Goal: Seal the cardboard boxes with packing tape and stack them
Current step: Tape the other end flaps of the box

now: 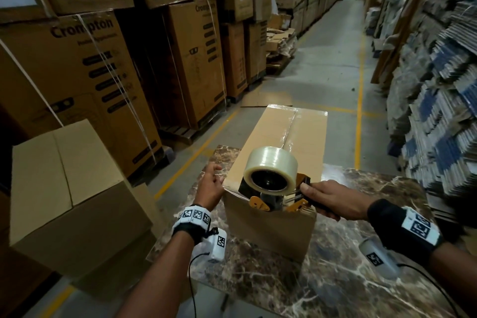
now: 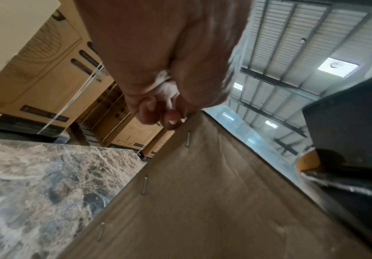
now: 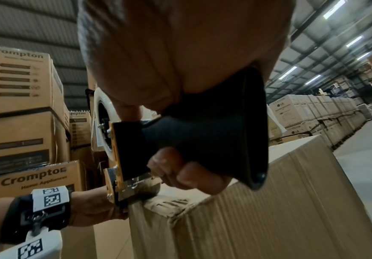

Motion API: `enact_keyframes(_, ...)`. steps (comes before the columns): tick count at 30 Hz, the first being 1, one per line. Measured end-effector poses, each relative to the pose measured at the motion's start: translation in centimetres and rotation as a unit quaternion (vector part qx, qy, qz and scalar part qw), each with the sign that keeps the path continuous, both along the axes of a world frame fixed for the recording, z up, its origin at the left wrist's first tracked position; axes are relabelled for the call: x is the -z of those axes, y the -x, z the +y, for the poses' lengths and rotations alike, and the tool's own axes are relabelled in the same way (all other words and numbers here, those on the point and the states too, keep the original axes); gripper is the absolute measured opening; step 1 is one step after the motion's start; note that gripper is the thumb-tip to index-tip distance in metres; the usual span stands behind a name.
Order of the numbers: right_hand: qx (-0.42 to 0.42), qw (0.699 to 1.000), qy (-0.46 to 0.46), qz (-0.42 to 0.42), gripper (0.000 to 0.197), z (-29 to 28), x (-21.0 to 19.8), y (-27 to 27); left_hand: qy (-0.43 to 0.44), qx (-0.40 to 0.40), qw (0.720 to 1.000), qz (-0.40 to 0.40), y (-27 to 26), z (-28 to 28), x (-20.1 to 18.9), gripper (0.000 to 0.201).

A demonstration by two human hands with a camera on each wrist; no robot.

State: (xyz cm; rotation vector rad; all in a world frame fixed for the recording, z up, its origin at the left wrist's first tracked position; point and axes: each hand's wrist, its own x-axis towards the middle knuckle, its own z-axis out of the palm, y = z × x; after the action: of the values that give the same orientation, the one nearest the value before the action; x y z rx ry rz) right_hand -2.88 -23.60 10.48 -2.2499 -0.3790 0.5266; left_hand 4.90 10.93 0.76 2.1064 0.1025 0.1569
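A long brown cardboard box [image 1: 284, 137] lies on the marble table [image 1: 361, 279], with clear tape running along its top seam. A tape dispenser [image 1: 271, 201] carrying a clear tape roll [image 1: 271, 165] sits at the box's near top edge. My right hand [image 1: 327, 199] grips its black handle [image 3: 180, 133], fingers curled underneath. My left hand [image 1: 210, 184] is at the box's near left corner, its loosely curled fingertips [image 2: 171, 119] touching the edge. The stapled side of the box [image 2: 202, 201] fills the left wrist view. The dispenser's orange frame [image 3: 116, 157] meets the crumpled box corner [image 3: 169, 206].
A plain closed carton [image 1: 69, 188] stands to the left of the table. Tall stacks of Crompton boxes [image 1: 90, 72] line the left side. Piles of flattened cartons [image 1: 438, 98] rise on the right. A concrete aisle [image 1: 335, 59] with yellow lines runs ahead.
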Motion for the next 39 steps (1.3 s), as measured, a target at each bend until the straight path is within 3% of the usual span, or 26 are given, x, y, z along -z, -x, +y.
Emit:
enact_keyframes(5,-0.008,1.0,0.011,0.002,0.062,-0.1,0.1,-0.2,0.02,-0.019,0.999,0.038,-0.1,0.2,-0.4,0.025)
enact_keyframes(8,-0.014,1.0,0.019,0.001,0.063,-0.1,0.0,0.0,-0.017,-0.037,0.997,0.06,0.2,1.2,0.1,0.024)
enact_keyframes(12,-0.006,1.0,0.015,0.013,0.059,0.1,-0.3,0.7,0.0,-0.09,0.996,0.014,1.3,1.3,0.0,0.007)
enact_keyframes(17,-0.013,1.0,0.014,0.015,0.063,0.1,-0.4,0.8,-0.01,-0.091,0.996,0.009,1.4,-0.4,-0.8,0.06)
enact_keyframes(23,-0.022,0.999,0.031,0.009,0.063,0.4,-0.3,0.8,0.032,-0.141,0.988,0.054,2.4,-1.7,-1.1,0.028)
enact_keyframes(29,-0.01,0.999,0.046,0.005,0.065,-0.7,-1.3,1.1,0.029,-0.166,0.983,0.074,2.3,-1.9,-1.3,0.028)
enact_keyframes(33,-0.006,1.0,0.022,-0.005,0.076,-3.8,-0.5,2.4,0.027,-0.177,0.982,0.067,2.5,-2.1,-1.2,0.028)
enact_keyframes(39,0.03,0.999,0.011,-0.005,0.073,-9.8,0.1,4.7,-0.013,-0.196,0.978,0.073,2.7,-2.7,-2.0,0.032)
